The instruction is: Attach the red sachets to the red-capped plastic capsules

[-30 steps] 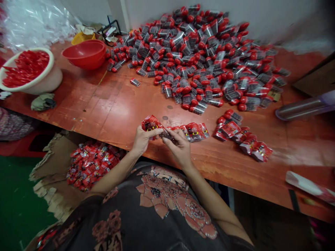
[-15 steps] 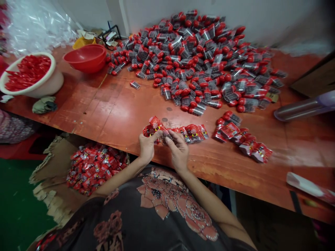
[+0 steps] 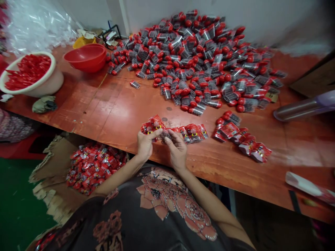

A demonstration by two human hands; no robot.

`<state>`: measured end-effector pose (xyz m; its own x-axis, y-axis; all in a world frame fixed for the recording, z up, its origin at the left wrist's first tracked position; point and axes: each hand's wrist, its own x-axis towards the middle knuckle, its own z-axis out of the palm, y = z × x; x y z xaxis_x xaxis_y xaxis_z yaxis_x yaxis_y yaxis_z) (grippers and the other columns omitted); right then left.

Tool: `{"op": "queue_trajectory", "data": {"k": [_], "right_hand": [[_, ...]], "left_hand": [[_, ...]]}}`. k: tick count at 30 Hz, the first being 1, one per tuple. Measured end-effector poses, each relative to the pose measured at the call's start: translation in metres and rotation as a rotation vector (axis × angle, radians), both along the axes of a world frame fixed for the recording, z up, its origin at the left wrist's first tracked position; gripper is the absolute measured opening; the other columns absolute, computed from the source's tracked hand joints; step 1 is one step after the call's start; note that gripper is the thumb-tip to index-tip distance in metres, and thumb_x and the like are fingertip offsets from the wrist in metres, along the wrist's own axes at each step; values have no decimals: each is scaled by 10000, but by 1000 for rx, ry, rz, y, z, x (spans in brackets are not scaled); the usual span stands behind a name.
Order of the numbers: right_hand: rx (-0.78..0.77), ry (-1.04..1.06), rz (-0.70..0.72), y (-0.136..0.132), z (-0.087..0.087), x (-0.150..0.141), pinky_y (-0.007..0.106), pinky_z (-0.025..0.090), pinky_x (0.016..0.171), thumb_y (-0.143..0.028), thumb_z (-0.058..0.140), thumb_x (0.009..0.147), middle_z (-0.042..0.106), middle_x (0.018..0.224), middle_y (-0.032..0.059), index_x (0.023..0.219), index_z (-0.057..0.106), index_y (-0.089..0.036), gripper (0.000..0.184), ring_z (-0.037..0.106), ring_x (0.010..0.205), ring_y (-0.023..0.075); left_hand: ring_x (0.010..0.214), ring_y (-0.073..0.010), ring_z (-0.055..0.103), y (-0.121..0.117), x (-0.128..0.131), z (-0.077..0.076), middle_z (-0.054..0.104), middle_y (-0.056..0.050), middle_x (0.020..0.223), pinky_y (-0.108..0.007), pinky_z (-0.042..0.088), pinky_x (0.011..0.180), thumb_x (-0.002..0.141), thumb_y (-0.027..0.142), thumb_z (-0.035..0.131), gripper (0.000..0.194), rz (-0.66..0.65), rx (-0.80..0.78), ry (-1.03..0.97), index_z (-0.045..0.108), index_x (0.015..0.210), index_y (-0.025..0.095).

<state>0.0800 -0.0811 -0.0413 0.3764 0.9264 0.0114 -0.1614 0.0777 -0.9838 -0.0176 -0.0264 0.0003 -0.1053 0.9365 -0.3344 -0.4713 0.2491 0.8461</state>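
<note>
At the front of the table, my left hand (image 3: 144, 145) is closed, thumb and fingers pinching a red printed packet (image 3: 157, 122) with a dark-filled clear part. My right hand (image 3: 178, 148) is closed too, its thumb and fingertips on that dark part. My fingers partly cover it. Another red packet (image 3: 147, 128) lies just behind my left fingers. Right of my right hand is a row of similar red packets (image 3: 194, 132) on the table. A second cluster of packets (image 3: 246, 142) lies farther right.
Red-capped clear containers with dark contents form a large heap (image 3: 188, 59) at the back. To the left stand a red bowl (image 3: 85, 57) and a white basin (image 3: 56, 78) of red pieces. A cardboard box (image 3: 47, 181) of red packets sits below the table edge. A clear cylinder (image 3: 298, 111) lies right.
My left hand has shifted slightly left, and the dark part between both hands shows more. The red packet near my left fingers appears a little more spread. The surrounding piles look the same.
</note>
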Motion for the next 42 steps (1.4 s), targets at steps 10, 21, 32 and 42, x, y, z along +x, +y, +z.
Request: {"op": "queue_trajectory", "data": {"k": [10, 21, 32, 42], "right_hand": [[-26, 18, 65, 4, 2, 1, 391, 587, 897, -295, 617, 872, 629, 1135, 33, 1340, 535, -359, 480, 651, 1003, 191], [-171, 21, 64, 5, -6, 20, 361, 585, 775, -311, 754, 735, 688, 922, 12, 1006, 718, -239, 282, 643, 799, 161], [-145, -1032, -15, -1, 2, 53, 424, 528, 814, -382, 610, 901, 597, 1085, 138, 1150, 692, -209, 315, 608, 991, 280], [-35, -741, 382, 70, 10, 20, 342, 518, 817, -192, 526, 885, 730, 1018, 29, 1177, 631, -277, 322, 677, 923, 219]], "left_hand": [[532, -87, 579, -8, 3, -8, 692, -2, 671, -201, 460, 508, 502, 223, 902, 310, -151, -29, -39, 712, 731, 136], [552, -103, 619, -15, -10, -29, 706, -11, 693, -202, 478, 492, 493, 224, 912, 340, -330, -234, -52, 714, 757, 140], [743, -201, 715, 9, -23, -36, 755, -103, 857, -359, 578, 777, 633, 108, 788, 238, -171, -249, -173, 695, 853, 108], [658, -148, 691, 34, -18, -33, 741, -41, 756, -268, 571, 685, 547, 133, 864, 302, -166, -126, -271, 708, 805, 113]]}}
